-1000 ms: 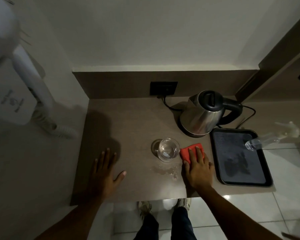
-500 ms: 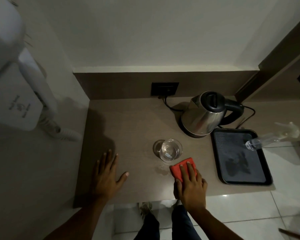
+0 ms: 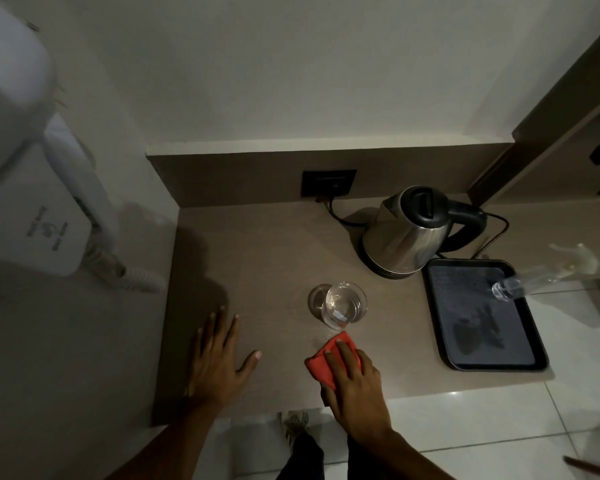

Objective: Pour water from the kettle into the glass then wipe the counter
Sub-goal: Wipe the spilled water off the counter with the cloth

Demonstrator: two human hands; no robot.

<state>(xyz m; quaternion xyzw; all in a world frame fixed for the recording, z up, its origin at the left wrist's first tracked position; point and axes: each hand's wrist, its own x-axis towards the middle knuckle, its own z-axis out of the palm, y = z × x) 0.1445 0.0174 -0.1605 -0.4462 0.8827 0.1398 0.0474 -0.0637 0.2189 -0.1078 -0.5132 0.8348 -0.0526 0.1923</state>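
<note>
- Two hands lie flat on the counter (image 3: 257, 251) near its front edge: the left hand (image 3: 215, 362) rests palm down with fingers spread apart and nothing under it, close to the counter's left side by the wall.
- Right hand (image 3: 355, 386) presses a red cloth (image 3: 321, 365) onto the surface, fingers extended side by side over the cloth, flat rather than curled round it.
- Cloth's far corner sits just in front of the glass (image 3: 343, 303), which stands upright with water in it, mid-counter.
- Behind and to the right, the steel kettle (image 3: 406, 237) sits on its base near the back wall, its cord running to the socket (image 3: 328, 182).
- One black tray (image 3: 537, 362) fills the right end, its near corner close to the counter's front edge; a clear spray bottle (image 3: 510, 287) lies tilted across its far right rim.
- Bare surface stretches between the left hand, the glass and the back wall.
</note>
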